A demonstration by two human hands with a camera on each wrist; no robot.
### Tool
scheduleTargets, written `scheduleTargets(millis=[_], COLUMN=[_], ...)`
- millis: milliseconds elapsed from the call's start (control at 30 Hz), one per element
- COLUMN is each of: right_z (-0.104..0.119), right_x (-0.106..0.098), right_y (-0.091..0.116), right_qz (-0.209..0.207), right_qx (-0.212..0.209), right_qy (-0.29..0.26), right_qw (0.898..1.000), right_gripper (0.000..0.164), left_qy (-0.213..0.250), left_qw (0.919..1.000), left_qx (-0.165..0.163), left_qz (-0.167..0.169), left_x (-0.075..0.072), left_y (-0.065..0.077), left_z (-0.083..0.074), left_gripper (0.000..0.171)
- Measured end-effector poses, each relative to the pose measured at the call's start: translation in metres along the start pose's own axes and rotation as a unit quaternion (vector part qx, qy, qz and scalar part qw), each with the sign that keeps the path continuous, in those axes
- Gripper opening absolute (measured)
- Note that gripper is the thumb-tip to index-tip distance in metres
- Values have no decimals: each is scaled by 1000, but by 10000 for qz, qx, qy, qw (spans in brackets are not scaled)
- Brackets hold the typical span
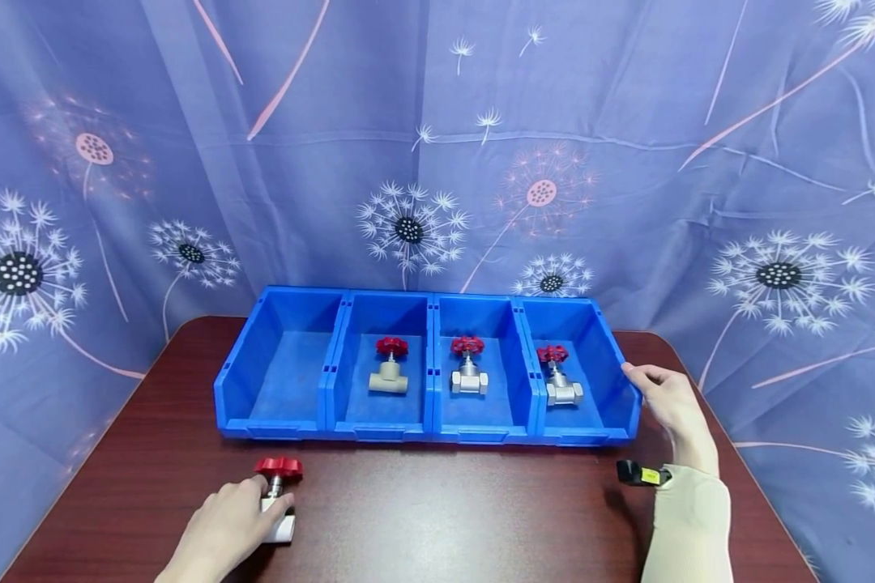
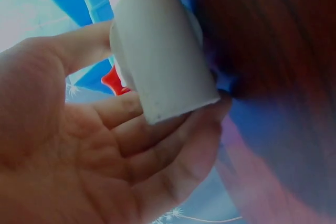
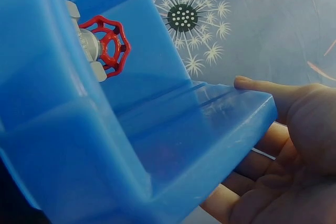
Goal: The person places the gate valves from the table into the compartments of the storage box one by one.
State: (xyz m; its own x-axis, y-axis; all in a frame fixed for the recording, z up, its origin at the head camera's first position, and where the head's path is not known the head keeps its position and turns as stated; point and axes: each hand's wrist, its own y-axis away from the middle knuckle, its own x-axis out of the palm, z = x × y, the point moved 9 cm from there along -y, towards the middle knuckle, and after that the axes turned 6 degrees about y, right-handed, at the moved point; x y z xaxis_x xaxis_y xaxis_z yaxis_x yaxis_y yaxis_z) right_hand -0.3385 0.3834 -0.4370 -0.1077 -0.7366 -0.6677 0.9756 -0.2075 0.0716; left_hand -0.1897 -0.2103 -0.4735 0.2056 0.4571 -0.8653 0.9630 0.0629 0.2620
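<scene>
My left hand [image 1: 222, 522] grips a white valve with a red handwheel [image 1: 279, 467] over the table's front left. In the left wrist view, the thumb and curled fingers lie around the valve's pale tubular body [image 2: 163, 51]. My right hand [image 1: 672, 402] holds the outer side wall of the rightmost blue bin [image 1: 630, 397]. The right wrist view shows its thumb on the wall's top edge [image 3: 239, 100] and the fingers below, outside. A metal valve with a red handwheel [image 1: 564, 393] lies in that bin.
Blue bins stand joined in a row against a patterned curtain [image 1: 408, 146]. The leftmost bin [image 1: 292, 425] shows its bare floor. A beige valve [image 1: 389, 379] and another metal valve [image 1: 469, 380] lie in the middle two. The brown table [image 1: 437, 518] extends in front.
</scene>
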Motion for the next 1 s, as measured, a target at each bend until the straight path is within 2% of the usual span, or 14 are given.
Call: scheduleTargets(millis=[300, 567, 800, 900, 1000], right_z=[1, -1, -2, -2, -1], right_x=[0, 1, 2, 2, 2], right_y=[0, 0, 0, 0, 1], right_qz=[-98, -53, -70, -54, -31], right_qx=[-24, 33, 73, 59, 58], right_qy=[53, -15, -56, -80, -139], right_qw=[9999, 10000, 9999, 9999, 9999], right_gripper=[68, 70, 71, 71, 71], left_qy=[-73, -256, -114, -62, -27], left_qw=[9997, 9996, 9999, 9999, 9996], left_qx=[-227, 26, -117, -124, 12], left_qz=[45, -150, -13, -69, -297], left_x=[1, 0, 7, 3, -9], left_y=[0, 1, 0, 1, 3], left_z=[4, -4, -5, -6, -11], left_gripper=[41, 41, 37, 37, 34])
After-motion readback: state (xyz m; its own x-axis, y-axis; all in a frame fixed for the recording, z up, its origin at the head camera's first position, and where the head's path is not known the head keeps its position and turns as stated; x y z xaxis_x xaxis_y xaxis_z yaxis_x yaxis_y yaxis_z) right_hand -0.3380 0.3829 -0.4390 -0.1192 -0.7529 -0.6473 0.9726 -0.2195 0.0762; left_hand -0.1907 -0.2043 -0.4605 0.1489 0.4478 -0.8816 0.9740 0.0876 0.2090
